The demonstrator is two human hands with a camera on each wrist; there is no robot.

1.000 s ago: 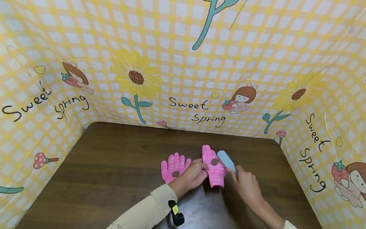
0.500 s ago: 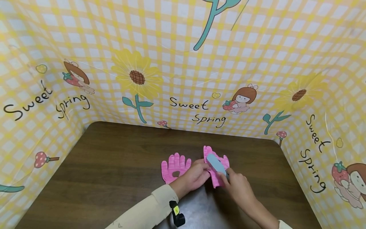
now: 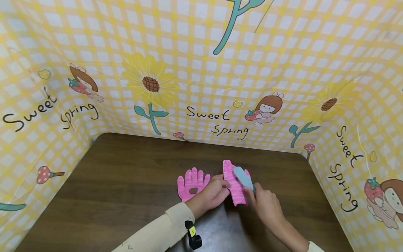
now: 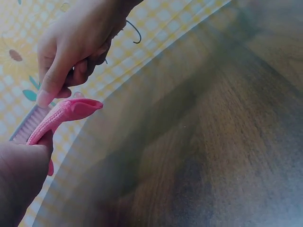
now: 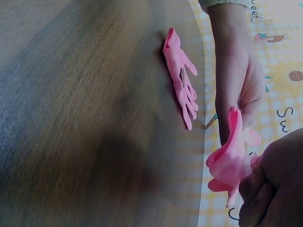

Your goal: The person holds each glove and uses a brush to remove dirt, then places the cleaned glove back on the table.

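My left hand (image 3: 216, 190) grips the left edge of a pink knit glove (image 3: 232, 182), holding it up over the table with its cuff toward me. In my right hand (image 3: 267, 203) is a light blue brush (image 3: 243, 177), laid across the glove's palm side and covering most of its dark spot. The left wrist view shows the brush's pale bristles (image 4: 31, 126) against the knit glove (image 4: 57, 116). A second pink glove (image 3: 192, 182) lies flat on the table, fingers pointing away, with a brown spot (image 3: 193, 190) on its palm; my left wrist hides its cuff.
A dark wood-grain table (image 3: 126, 175) lies under the hands. Yellow-and-white checked cloth (image 3: 201, 84) with printed flowers and lettering walls off its back and both sides. A black strap with a small device (image 3: 193, 236) is on the left sleeve.
The brush swept left across the held glove, then came partway back right and up. The held glove twisted and flattened out again. The second glove stayed put.
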